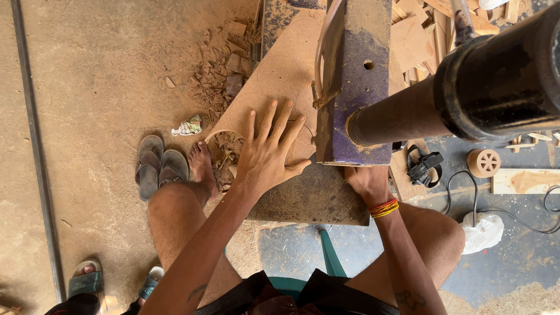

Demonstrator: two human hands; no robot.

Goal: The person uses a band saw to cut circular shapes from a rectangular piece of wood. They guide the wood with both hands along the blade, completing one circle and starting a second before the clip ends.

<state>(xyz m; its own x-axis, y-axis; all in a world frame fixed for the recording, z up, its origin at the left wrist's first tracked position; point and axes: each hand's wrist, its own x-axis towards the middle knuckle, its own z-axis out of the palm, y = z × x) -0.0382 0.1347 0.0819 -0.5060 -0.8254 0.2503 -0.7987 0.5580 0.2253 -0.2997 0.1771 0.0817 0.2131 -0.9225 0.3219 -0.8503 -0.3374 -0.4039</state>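
Left hand (269,153) lies flat, fingers spread, on the thin board (274,76) on the bench (315,201); board's long axis runs away from the person. Right hand (366,182) sits half-hidden under the purple machine column (356,87), grip unclear.

A woodworking shop — sawdust floor, wood offcuts (224,70) (scattered), purple machine (356,81).

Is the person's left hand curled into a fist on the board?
No, the left hand lies flat with fingers spread on the thin brown board beside the purple machine column.
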